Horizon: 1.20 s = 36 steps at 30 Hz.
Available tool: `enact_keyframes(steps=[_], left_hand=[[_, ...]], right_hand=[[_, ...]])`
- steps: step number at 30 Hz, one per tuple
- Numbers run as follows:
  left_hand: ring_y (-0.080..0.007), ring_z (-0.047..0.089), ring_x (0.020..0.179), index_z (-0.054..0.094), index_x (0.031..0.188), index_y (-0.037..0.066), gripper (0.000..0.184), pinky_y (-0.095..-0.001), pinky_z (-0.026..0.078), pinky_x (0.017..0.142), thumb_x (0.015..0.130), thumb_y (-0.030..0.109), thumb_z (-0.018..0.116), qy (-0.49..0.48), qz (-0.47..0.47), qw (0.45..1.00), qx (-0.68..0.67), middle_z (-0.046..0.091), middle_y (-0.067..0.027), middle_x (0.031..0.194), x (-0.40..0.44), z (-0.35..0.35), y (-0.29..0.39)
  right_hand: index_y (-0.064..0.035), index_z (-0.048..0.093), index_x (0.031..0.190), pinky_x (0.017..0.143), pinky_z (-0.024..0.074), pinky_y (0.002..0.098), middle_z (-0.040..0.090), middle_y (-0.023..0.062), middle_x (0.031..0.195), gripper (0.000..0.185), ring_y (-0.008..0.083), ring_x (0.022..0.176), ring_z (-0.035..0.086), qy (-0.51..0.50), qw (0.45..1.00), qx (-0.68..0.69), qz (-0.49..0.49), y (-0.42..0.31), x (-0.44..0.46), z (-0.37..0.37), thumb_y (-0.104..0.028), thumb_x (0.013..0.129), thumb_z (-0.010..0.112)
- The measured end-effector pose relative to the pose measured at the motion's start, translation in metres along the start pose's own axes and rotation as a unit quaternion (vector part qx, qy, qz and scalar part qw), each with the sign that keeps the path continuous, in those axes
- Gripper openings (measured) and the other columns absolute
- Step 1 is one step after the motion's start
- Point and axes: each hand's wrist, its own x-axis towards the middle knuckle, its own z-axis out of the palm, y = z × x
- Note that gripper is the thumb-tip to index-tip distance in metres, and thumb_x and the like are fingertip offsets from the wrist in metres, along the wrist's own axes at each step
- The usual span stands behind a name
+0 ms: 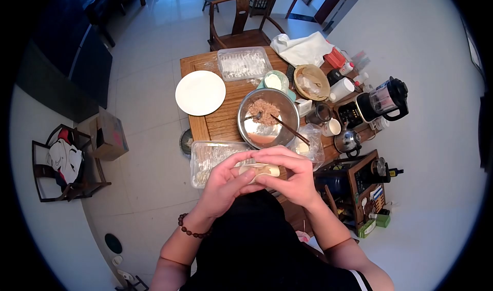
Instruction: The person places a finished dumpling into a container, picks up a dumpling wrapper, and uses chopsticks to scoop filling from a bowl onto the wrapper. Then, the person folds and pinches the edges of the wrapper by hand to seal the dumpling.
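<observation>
Between my two hands, close to my body at the table's near edge, is a pale dough wrapper (273, 171) with a little light-brown filling showing in its middle. My left hand (228, 180) holds its left side with the thumb on top. The fingers of my right hand (295, 178) close on the right side. Just beyond the hands stands a steel bowl (242, 117) of minced meat (264, 111), with dark chopsticks (290, 130) and a spoon handle in it. Partly behind my left hand lies a clear plastic tray (205, 160) dusted with white.
A white plate (200, 93) sits at the table's left edge. Farther back are another floured tray (244, 63) and a woven basket (311, 82). A plastic bag (314, 142), cups, a blender (382, 98) and a kettle (347, 140) stand on the right.
</observation>
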Motion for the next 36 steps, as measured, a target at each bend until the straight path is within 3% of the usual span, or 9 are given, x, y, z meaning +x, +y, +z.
enact_keyframes(steps=[12,20,22,24,30,36], left_hand=[[-0.0229,0.064,0.121,0.046,0.146,-0.002,0.042,-0.0422,0.058,0.103,0.107,0.012,0.054,-0.018,-0.008,1.0,-0.02,0.062,-0.0152,0.132,0.003,0.004,0.002],[-0.0231,0.064,0.121,0.048,0.143,-0.001,0.038,-0.0428,0.058,0.103,0.108,0.013,0.052,-0.016,-0.025,1.0,-0.009,0.061,-0.0159,0.132,0.004,0.008,0.001],[-0.0259,0.07,0.111,0.044,0.144,-0.002,0.04,-0.0424,0.061,0.099,0.107,0.012,0.053,0.002,-0.008,1.0,-0.002,0.064,-0.0196,0.125,0.006,0.01,-0.001],[-0.0256,0.07,0.111,0.043,0.145,-0.002,0.042,-0.0424,0.06,0.099,0.107,0.011,0.054,0.005,-0.01,1.0,-0.001,0.065,-0.0194,0.124,0.005,0.009,0.0],[-0.0249,0.067,0.118,0.04,0.147,0.001,0.044,-0.0424,0.057,0.103,0.107,0.01,0.054,-0.022,-0.023,0.999,0.009,0.066,-0.0186,0.125,0.004,0.007,0.001],[-0.0255,0.066,0.119,0.042,0.143,0.001,0.04,-0.0437,0.056,0.105,0.106,0.01,0.055,-0.033,-0.019,0.999,0.006,0.066,-0.0193,0.126,0.006,0.004,-0.003]], right_hand=[[-0.0005,0.078,0.097,0.089,0.0543,0.0339,0.075,0.0113,0.098,0.012,0.0218,0.097,0.07,0.037,0.997,0.062,0.01,0.014,-0.004,0.004,-0.001,0.085,0.078],[0.0027,0.077,0.096,0.085,0.0548,0.0345,0.075,0.0144,0.1,0.013,0.0237,0.095,0.069,0.052,0.998,0.026,-0.034,0.017,-0.006,0.003,0.003,0.083,0.078],[0.0048,0.077,0.097,0.084,0.0548,0.0351,0.074,0.0166,0.101,0.016,0.0253,0.096,0.069,0.05,0.997,0.032,-0.039,0.012,-0.004,0.002,0.007,0.081,0.078],[0.0045,0.077,0.099,0.086,0.0546,0.0349,0.074,0.0161,0.104,0.021,0.0249,0.097,0.069,0.053,0.998,0.016,-0.001,-0.001,0.0,0.004,0.006,0.078,0.079],[-0.0003,0.079,0.1,0.093,0.0514,0.0366,0.076,0.0088,0.102,0.019,0.0225,0.098,0.069,-0.002,1.0,0.013,-0.023,0.008,-0.002,-0.003,-0.001,0.08,0.081],[-0.0008,0.079,0.093,0.087,0.0499,0.0348,0.076,0.0079,0.092,0.009,0.0212,0.09,0.069,0.03,0.999,0.032,-0.026,0.017,-0.004,0.0,-0.002,0.083,0.078]])
